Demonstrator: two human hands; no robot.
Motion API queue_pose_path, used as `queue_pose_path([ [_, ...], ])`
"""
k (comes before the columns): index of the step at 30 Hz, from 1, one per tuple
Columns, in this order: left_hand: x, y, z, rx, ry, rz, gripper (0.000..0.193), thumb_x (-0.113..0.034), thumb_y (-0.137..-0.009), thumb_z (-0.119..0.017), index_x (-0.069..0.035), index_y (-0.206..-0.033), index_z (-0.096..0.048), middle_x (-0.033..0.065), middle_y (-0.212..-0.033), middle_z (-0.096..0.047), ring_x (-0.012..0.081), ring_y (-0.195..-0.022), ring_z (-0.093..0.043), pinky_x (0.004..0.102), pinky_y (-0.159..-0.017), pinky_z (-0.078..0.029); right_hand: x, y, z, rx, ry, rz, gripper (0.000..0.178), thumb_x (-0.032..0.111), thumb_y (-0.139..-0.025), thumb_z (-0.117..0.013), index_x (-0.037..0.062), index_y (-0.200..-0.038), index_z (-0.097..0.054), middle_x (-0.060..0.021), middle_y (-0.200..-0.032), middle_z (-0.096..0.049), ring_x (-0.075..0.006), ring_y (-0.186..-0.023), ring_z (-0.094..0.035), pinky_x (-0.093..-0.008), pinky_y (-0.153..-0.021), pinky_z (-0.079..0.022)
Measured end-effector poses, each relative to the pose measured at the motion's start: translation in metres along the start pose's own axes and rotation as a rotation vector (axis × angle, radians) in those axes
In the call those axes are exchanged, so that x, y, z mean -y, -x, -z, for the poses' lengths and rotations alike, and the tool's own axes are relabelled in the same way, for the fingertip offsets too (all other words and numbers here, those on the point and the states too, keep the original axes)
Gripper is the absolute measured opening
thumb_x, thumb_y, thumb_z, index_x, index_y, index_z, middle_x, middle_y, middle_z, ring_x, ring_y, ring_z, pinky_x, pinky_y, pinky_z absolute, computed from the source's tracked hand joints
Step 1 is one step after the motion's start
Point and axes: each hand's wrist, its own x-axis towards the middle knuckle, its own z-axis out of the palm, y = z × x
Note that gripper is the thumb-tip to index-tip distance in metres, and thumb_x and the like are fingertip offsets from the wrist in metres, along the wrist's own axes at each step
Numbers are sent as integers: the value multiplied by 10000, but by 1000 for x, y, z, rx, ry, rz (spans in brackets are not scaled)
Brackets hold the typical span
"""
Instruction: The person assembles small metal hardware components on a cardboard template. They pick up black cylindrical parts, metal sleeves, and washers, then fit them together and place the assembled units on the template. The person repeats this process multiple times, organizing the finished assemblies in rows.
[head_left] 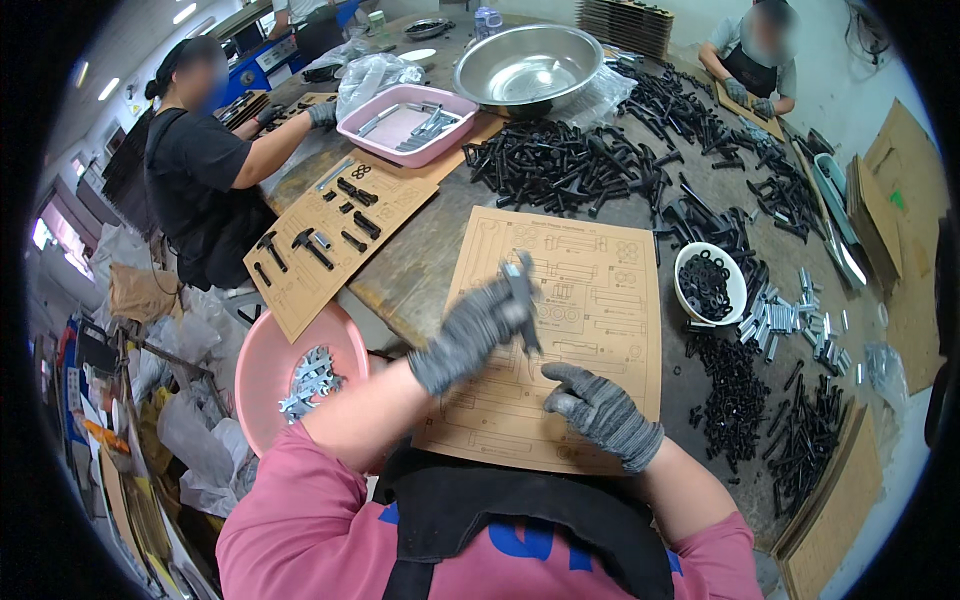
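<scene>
Eyes on the cardboard template (590, 300), the printed sheet lying flat on the bench (430, 250) right in front of the person, because everything is arranged around it. The left hand (478, 330), in a grey glove, is closed around a small metal wrench (522, 300) and holds it raised over the template's near-left part, tilted end down, which looks like a way to line it up with a printed outline. The right hand (600, 408), gloved too, rests on the template's near edge with fingers curled and nothing in it; by my reading it pins the sheet so it cannot slide. Just left of the template, below the bench edge, sits a pink basin (265, 365) of loose silvery wrenches, close to the left hand for easy picking. Right of the template stands a white bowl (730, 275) of black rings, with short silver tubes (785, 315) beside it and black bolts (735, 395) heaped nearer. Beyond the template's far edge lie more black parts and a steel bowl (528, 62). Up-left of it, another person's filled template (325, 240) already carries parts.
</scene>
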Motion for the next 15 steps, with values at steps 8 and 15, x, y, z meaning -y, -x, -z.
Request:
queue_pose_path([
  [8,40,-114,81,-228,-813,262,359,-200,-810,-554,-33,-1126,-524,109,-858,-615,180,-730,-573,294,-683,-459,-16,-6,10,69,-156,-67,304,199,-836,-526,63,-1108,-537,-136,-974,-595,-229,-899,-570,-315,-814,-442],
  [15,21,-109,51,-125,-1289,320,374,-339,-740,-594,-14,-927,-602,181,-862,-613,294,-812,-595,360,-746,-463,-16,-9,13,90,-131,-71,293,211,-838,-524,62,-1090,-548,-134,-968,-595,-236,-883,-575,-316,-807,-445],
])
